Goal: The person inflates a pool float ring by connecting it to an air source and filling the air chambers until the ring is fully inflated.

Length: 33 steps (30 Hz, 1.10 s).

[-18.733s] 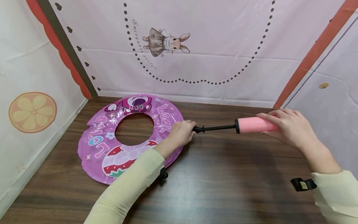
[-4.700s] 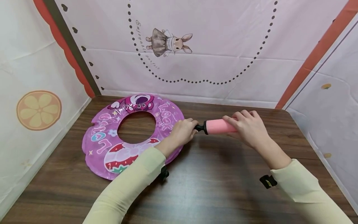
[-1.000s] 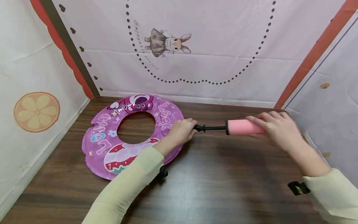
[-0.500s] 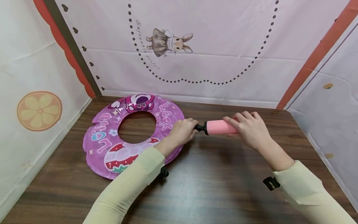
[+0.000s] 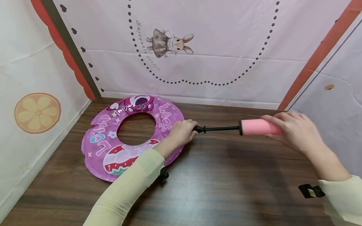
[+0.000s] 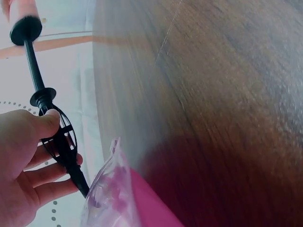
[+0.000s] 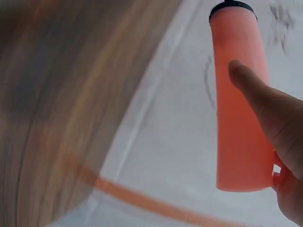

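Observation:
A purple swim ring [image 5: 94,164] with printed pictures and letters lies on the table, partly puffed up. My left hand [image 5: 182,133], over its right edge, grips the black cage-like end piece [image 6: 62,144] of a hand pump between thumb and fingers. In the left wrist view the tip of that piece meets the ring's clear plastic [image 6: 111,201]; whether it sits inside a valve is hidden. My right hand [image 5: 298,133] is wrapped around the pump's pink barrel [image 5: 255,126]. Between barrel and end piece a long stretch of black rod [image 5: 222,128] shows.
The dark wood table [image 5: 215,188] is enclosed by printed cloth [image 5: 226,37] at the back and both sides. The right hand is close to the right-hand cloth. A black strap [image 5: 311,191] is on the right wrist.
From half a second ago, my right hand has drawn the barrel to the right, baring the rod. Earlier frames show the barrel both drawn out and pushed in. My left hand stays nearly in place.

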Available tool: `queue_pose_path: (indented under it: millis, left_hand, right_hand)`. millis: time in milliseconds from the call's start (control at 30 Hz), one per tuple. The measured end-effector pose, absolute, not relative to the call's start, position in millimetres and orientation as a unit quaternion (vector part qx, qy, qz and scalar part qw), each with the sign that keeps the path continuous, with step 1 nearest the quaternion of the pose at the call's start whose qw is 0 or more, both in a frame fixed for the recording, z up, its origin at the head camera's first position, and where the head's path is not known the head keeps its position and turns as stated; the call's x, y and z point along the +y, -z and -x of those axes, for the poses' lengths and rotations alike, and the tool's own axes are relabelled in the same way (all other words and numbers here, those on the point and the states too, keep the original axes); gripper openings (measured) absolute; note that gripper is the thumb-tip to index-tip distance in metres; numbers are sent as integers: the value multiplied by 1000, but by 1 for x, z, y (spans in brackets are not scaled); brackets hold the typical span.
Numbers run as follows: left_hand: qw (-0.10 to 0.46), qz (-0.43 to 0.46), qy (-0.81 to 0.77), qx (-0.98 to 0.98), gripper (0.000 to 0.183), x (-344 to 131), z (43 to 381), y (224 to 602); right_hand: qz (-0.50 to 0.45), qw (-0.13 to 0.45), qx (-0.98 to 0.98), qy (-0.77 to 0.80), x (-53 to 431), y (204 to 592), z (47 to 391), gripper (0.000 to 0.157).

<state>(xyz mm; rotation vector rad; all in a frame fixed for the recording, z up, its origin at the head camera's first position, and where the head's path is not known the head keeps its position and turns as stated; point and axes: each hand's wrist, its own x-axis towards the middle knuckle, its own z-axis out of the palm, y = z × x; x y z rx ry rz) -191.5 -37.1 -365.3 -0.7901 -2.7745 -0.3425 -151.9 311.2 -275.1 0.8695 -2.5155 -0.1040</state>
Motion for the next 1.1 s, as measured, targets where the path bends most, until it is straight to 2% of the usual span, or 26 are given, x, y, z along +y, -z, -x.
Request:
queue_pose_path:
  millis: [67,167,400,667,1100]
  left_hand:
    - [125,271,117,-947,27,-38,192,366]
    - [136,272,111,-946,26,-37,192,366]
    - [145,282,113,-942,26,-36,190,361]
    - [139,269,125,-945,25,-35,190,360]
    - [115,289,117,-943,29,-35,192,359]
  right_hand:
    - [-305,223,-925,43,322,269,149,81]
    - [-311,233,-920,45,323,269,149,79]
    - [-375,281,-883,40,263,289,163,56]
    - [-375,282,-881,59,220,301,174,55]
    - [-376,286,-880,46,241,297,172,60]
